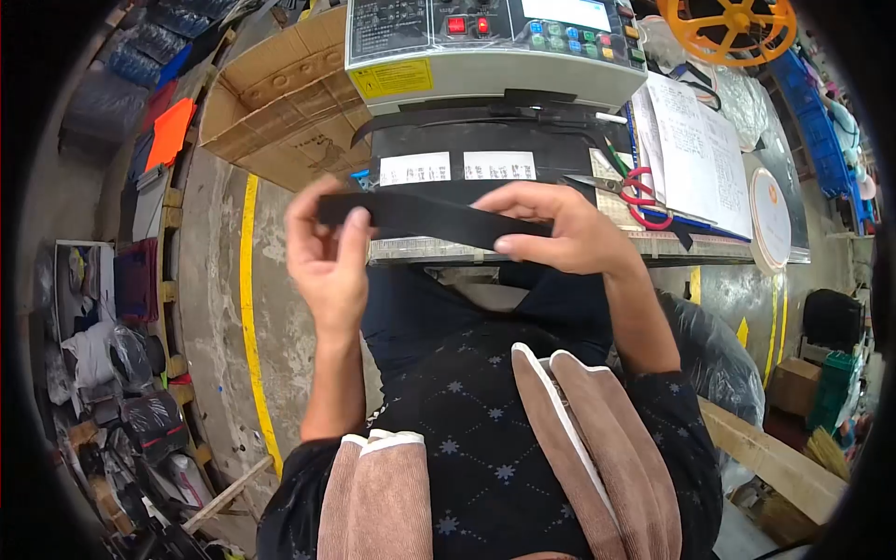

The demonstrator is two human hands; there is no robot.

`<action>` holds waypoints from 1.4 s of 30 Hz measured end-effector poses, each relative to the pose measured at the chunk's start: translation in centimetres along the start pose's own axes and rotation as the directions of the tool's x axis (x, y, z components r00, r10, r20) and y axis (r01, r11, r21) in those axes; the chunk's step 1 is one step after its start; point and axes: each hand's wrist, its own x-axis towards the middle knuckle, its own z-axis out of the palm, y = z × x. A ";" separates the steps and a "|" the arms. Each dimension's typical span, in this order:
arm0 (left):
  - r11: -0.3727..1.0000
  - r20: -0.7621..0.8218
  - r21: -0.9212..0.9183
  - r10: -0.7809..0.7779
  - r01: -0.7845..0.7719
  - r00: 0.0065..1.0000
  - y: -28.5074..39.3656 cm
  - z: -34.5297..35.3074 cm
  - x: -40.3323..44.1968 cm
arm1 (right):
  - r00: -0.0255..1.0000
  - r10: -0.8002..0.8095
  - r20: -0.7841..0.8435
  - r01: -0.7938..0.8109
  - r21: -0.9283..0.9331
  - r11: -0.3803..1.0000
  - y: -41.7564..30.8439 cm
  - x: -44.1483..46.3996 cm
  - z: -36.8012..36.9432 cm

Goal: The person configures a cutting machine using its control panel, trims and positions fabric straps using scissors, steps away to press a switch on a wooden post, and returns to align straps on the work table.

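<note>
A flat black strap [434, 217] stretches between my two hands above the front edge of the work table. My left hand [327, 247] pinches its left end between thumb and fingers. Toward the strap's right end, my right hand [565, 224] grips it, thumb below and fingers above. The strap looks slightly twisted or overlapped in the middle. Behind it, two white paper labels with handwriting [414, 168] lie on the table's black surface. Red-handled scissors [638, 198] rest close to my right hand.
A grey control machine [495, 75] with buttons and a display stands at the back. Left of it is an open cardboard box [289, 112]. Handwritten papers [695, 149] and a white round reel [770, 219] lie right. An orange spool [733, 28] sits at top right.
</note>
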 end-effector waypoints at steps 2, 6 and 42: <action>0.973 0.023 0.145 -0.185 0.180 0.982 -2.0 -1.5 -2.4 | 0.995 0.081 -0.056 -0.082 -0.013 0.997 1.1 -2.1 -0.1; 0.742 0.159 0.651 0.072 -0.160 0.985 -3.5 -2.1 -4.6 | 0.962 0.204 -0.182 -0.248 -0.262 0.933 2.1 -4.7 0.3; 0.862 0.262 0.041 -0.498 0.506 0.827 -9.0 -6.8 -0.1 | 0.850 0.126 -0.511 -0.349 -0.369 0.861 4.4 -6.0 -2.4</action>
